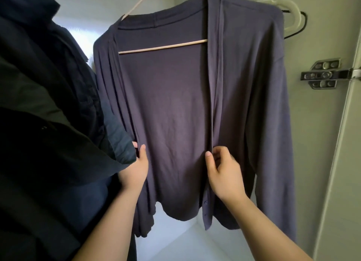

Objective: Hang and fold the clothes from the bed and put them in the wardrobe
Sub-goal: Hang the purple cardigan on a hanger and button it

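Here, purple cardigan on hanger; right hand grip pinching right front edge, left hand grip pinching left front edge, beside dark clothes.

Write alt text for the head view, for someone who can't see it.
A purple cardigan hangs open on a wooden hanger inside a wardrobe, while the left hand and right hand each pinch one front edge. Dark garments hang on the left; a metal door hinge shows right.
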{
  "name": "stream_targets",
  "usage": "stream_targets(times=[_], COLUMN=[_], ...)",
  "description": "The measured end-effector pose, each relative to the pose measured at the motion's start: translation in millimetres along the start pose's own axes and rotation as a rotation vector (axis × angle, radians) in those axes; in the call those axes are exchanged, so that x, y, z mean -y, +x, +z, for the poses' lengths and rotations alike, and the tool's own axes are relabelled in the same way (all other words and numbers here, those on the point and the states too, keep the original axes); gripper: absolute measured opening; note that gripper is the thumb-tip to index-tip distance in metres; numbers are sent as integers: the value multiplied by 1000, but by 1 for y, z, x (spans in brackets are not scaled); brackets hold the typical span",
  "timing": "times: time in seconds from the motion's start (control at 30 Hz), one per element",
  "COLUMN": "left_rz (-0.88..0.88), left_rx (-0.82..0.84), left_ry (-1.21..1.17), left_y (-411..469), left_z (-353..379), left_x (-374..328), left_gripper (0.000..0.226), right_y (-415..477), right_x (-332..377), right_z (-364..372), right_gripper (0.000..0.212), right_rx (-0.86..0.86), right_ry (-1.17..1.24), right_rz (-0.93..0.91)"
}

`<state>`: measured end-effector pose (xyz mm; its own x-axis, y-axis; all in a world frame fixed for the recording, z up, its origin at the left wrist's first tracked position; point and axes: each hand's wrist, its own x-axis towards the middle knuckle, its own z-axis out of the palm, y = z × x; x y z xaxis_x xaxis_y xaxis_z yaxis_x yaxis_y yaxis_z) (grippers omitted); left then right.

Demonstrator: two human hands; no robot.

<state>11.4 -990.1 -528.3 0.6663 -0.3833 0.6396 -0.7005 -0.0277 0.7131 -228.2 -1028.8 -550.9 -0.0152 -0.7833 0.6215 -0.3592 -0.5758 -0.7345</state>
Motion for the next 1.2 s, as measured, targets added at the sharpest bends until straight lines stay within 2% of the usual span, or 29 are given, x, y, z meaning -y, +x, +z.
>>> stream_targets(times=[0.1, 0.17, 0.33, 0.5, 0.63, 0.77, 0.83, 0.9, 1.0, 1.1, 1.2], left_rz=[131, 121, -49, -250, -190, -165, -100, -77, -92, -110, -86], left_rx=[-65, -77, 87, 222, 145, 67, 18, 40, 69, 174, 274], left_ry=[-43, -92, -90, 37, -2, -2, -74, -182, -290, -436, -542], left_y=[-11, -17, -16, -13, -16, -24, -36, -52, -68, -79, -93], left_z=[1, 0, -5, -2, -4, -10, -11, -9, -7, -12, -17], left_x=[-6, -14, -24, -33, -34, -31, -33, -38, -46, -52, -50], left_gripper=[17, 15, 42, 48, 53, 76, 81, 70, 40, 23, 21], right_y=[-2, -3, -2, 0, -3, -9, -12, -13, -13, -14, -14], right_x=[0, 2, 8, 11, 10, 12, 13, 14, 16, 17, 17], right_z=[-4, -4, -4, -3, -1, -1, -2, -2, -3, -3, -4], right_gripper=[19, 19, 6, 6, 12, 21, 24, 25, 26, 25, 22], right_rx=[-20, -23, -43, -65, -74, -78, -53, -28, -20, 14, 23], right_ry=[22, 26, 47, 59, 72, 99, 110, 116, 131, 165, 197], right_rz=[-40, -58, -54, -63, -72, -106, -105, -107, -122, -127, -127])
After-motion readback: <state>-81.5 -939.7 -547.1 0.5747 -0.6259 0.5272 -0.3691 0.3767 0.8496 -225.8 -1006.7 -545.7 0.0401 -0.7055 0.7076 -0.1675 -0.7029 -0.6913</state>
